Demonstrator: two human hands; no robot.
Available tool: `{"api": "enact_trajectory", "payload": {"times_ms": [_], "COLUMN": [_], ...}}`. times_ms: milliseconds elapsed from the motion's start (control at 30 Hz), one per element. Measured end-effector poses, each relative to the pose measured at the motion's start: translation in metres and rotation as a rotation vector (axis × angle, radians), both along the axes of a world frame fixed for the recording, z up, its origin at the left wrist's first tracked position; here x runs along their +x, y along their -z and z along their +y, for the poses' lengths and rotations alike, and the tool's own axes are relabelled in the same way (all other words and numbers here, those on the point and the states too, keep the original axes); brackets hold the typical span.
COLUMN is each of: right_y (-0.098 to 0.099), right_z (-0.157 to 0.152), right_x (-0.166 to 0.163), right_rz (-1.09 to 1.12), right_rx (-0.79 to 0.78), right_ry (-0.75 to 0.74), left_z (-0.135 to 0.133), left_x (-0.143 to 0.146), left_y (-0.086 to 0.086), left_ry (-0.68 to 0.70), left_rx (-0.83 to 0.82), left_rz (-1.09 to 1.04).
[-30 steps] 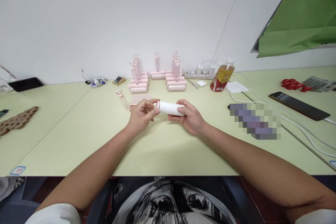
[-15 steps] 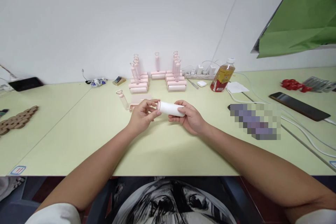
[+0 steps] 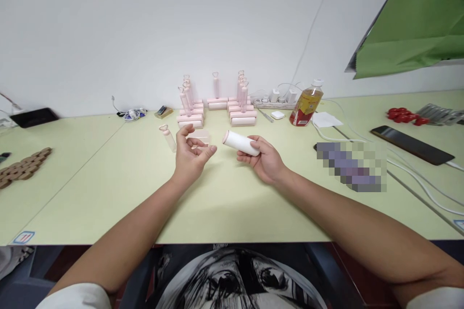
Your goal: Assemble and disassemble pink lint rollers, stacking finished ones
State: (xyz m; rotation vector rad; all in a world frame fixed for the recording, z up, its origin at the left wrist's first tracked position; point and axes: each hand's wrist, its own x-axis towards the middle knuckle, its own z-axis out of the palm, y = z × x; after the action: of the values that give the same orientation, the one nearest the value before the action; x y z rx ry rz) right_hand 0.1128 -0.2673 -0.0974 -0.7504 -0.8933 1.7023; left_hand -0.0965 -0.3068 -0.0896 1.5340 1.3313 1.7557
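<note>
My right hand (image 3: 266, 161) grips a white roll (image 3: 239, 143) with a pink end cap, holding it tilted above the pale green table (image 3: 108, 178). A little to the left of the roll, my left hand (image 3: 190, 154) is open with its fingers apart and holds nothing. Just behind my left hand lie a pink holder part (image 3: 200, 135) and a clear pink handle (image 3: 168, 137) with a heart-shaped end.
Stacks of pink rollers with upright handles (image 3: 217, 104) stand at the back centre. An orange drink bottle (image 3: 306, 104), a power strip (image 3: 275, 101), white cables and a black phone (image 3: 411, 144) lie to the right. Brown pieces (image 3: 21, 168) lie at far left.
My left hand has let go of the roll's pink end and drawn back to the left, opening. My right hand has kept the roll and shifted it slightly right and up.
</note>
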Motion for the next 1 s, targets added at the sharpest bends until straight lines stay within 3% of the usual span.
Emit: {"api": "enact_trajectory", "payload": {"times_ms": [133, 300, 367, 467, 600, 733, 833, 1000], "right_y": [0.001, 0.002, 0.002, 0.001, 0.0, 0.001, 0.002, 0.005], "right_z": [0.0, 0.0, 0.0, -0.001, -0.003, -0.004, -0.004, -0.005], "right_x": [-0.001, -0.002, -0.002, -0.002, -0.002, -0.002, -0.002, -0.003], "right_rz": [-0.007, -0.023, -0.026, -0.025, -0.052, -0.083, -0.089, -0.134], "right_rx": [0.007, 0.006, 0.0, 0.0, 0.001, 0.021, 0.041, 0.094], "right_ry": [0.005, 0.0, 0.009, 0.0, -0.015, -0.03, -0.05, -0.085], "left_z": [-0.002, -0.013, -0.013, -0.004, 0.012, 0.015, 0.012, 0.004], "left_x": [0.002, 0.007, 0.005, -0.007, -0.027, -0.032, -0.03, -0.027], "left_y": [0.001, 0.0, -0.002, -0.003, -0.003, -0.004, -0.007, -0.014], "left_ry": [-0.028, 0.401, 0.341, 0.117, -0.065, -0.101, -0.158, -0.101], "left_rx": [-0.017, -0.12, -0.069, -0.025, -0.204, -0.453, -0.523, -0.665], "left_rz": [0.013, 0.371, 0.412, 0.562, 0.949, 1.183, 1.291, 1.277]}}
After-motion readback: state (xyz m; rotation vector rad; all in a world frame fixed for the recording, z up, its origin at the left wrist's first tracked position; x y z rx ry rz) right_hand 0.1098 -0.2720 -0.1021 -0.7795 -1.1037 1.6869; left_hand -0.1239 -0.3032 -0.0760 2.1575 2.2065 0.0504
